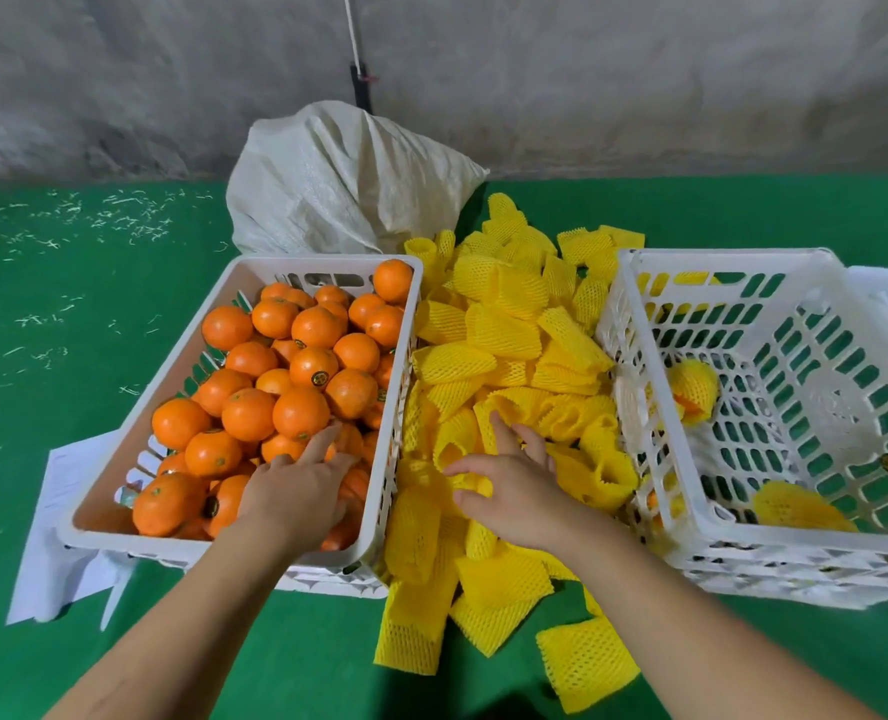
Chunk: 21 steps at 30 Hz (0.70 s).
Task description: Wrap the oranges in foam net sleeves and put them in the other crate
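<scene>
The left hand (296,485) lies on the oranges (296,366) heaped in the left crate (135,402), fingers loosely spread, while the right hand (509,480) rests spread on the pile of yellow foam net sleeves (494,330) between the crates (two wrapped fruit already sit in the right crate (634,324)); oranges look firm and smooth, best cupped whole, sleeves light and stretchy, best pinched at an open rim

Person: left hand (296,491) and right hand (514,491), both bare; forearms bare, no sleeves, gloves or jewellery showing.
</scene>
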Tool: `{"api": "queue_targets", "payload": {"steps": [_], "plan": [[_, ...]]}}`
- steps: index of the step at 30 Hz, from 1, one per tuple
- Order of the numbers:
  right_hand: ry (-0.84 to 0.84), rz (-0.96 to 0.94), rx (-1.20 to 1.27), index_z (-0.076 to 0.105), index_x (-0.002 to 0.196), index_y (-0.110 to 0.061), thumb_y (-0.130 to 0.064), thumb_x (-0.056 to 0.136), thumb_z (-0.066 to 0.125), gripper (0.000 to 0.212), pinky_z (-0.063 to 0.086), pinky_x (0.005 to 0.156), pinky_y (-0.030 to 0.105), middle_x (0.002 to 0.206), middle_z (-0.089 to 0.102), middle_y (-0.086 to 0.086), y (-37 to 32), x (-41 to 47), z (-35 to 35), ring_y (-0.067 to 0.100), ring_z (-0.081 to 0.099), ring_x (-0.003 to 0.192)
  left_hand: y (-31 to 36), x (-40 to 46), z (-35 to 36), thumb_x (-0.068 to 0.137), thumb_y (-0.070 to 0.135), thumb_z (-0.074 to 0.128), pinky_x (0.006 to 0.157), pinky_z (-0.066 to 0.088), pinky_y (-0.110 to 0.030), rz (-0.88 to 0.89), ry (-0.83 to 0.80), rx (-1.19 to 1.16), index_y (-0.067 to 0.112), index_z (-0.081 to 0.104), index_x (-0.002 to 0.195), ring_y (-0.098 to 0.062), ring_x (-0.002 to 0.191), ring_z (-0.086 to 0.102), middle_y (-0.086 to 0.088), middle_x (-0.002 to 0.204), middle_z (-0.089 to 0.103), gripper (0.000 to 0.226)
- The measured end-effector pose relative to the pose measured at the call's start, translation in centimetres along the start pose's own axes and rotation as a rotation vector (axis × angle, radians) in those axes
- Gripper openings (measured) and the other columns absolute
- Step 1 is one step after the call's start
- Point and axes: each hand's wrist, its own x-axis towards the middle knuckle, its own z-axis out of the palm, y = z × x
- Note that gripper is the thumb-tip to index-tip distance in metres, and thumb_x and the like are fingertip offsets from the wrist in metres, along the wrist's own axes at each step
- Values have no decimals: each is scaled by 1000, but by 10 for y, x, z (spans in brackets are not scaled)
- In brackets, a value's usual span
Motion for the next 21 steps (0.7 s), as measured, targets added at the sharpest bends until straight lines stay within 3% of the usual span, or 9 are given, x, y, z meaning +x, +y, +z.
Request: {"api": "queue_targets", "payload": {"steps": [3,5,7,10,13,15,17,19,21], "plan": [[-201,63,-107,33,156,-46,-54,99,55,62,3,124,55,171,-17,-6,-17,9,14,29,-19,155,-5,-3,-3,109,40,49,84,54,-35,47,-52,-54,39,28,164,-33,120,65,6,177,-9,59],[-159,88,-96,24,162,-34,-52,102,51,68,8,124,53,172,-6,-9,-21,13,16,28,-7,157,-13,-7,-4,105,34,59,90,55,-34,75,-30,-131,37,35,162,-28,123,65,7,177,-2,62],[46,60,10,37,158,-24,-42,106,51,57,19,125,46,169,20,-3,-24,12,13,26,15,155,-17,-14,-4,101,30,67,97,53,-32,84,45,-274,34,45,157,-24,132,60,5,174,22,60],[420,-87,343,68,131,-11,-21,107,54,30,43,109,35,136,63,5,-24,2,6,18,55,130,-16,-28,-5,101,34,70,86,49,-27,-35,314,-746,28,56,149,-16,120,63,5,146,61,50],[558,-94,623,70,108,-27,-16,102,63,15,48,83,21,106,68,-14,-31,-11,0,-6,59,97,5,-38,-15,102,50,61,82,52,-15,-108,566,-1265,31,61,143,7,109,65,31,125,65,45],[615,-83,745,55,100,-34,-12,96,70,27,42,70,17,95,56,-14,-40,-15,-1,-3,52,82,29,-38,-25,108,41,57,69,58,-15,-131,470,-1798,29,64,138,4,102,73,17,122,74,33],[670,-65,835,46,103,-33,-12,91,77,39,45,69,20,97,51,-9,-51,-18,-2,3,49,80,51,-39,-42,111,37,51,59,59,-23,-136,108,-2310,23,65,131,-18,94,79,-8,121,77,28],[663,-39,882,53,107,-31,-15,89,79,35,52,73,24,102,59,-5,-60,-21,-4,9,57,87,65,-40,-50,110,43,46,55,56,-28,-74,-118,-2435,20,70,125,-35,89,77,-14,125,75,36],[625,-34,937,64,101,-26,-18,92,76,17,55,68,22,99,68,-3,-66,-25,-5,6,65,85,70,-38,-50,108,42,46,56,53,-30,-9,-100,-2374,17,75,117,-37,84,74,-17,124,73,39]]}}
